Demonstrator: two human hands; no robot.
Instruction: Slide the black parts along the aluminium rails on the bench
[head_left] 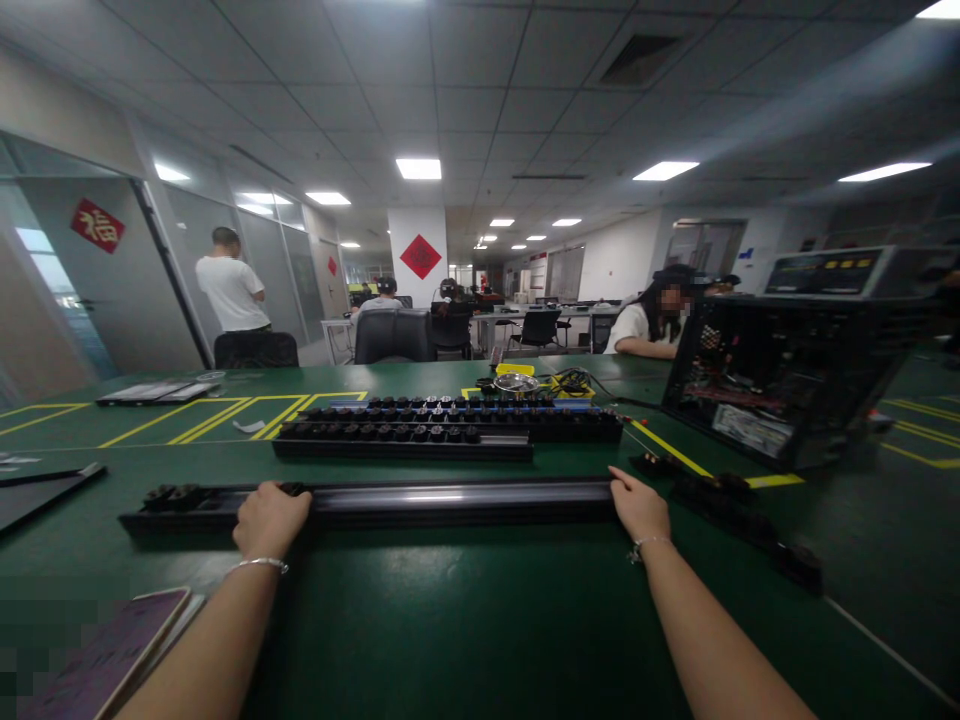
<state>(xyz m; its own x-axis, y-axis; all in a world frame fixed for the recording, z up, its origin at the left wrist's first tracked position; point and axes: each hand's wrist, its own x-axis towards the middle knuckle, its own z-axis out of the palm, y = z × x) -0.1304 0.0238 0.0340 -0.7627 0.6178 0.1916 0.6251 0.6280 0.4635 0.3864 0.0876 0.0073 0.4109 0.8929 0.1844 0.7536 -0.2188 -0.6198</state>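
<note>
A long black rail (465, 503) with a shiny channel lies across the green table. Near its left end, my left hand (271, 520) is closed on it from above, over a small black part that is mostly hidden. Other black parts (174, 497) sit in the rail further left. At the rail's right end, my right hand (639, 506) grips the edge, index finger pointing forward and thumb hidden. Behind it lie more black rails (405, 450) filled with rows of round black parts.
An open computer case (772, 385) stands at the right, with loose black parts (724, 505) before it. Cables (574, 381) and a round metal dish (516, 382) lie at the back. A purple notebook (112, 655) is at lower left. Across the table sits a person (649, 325).
</note>
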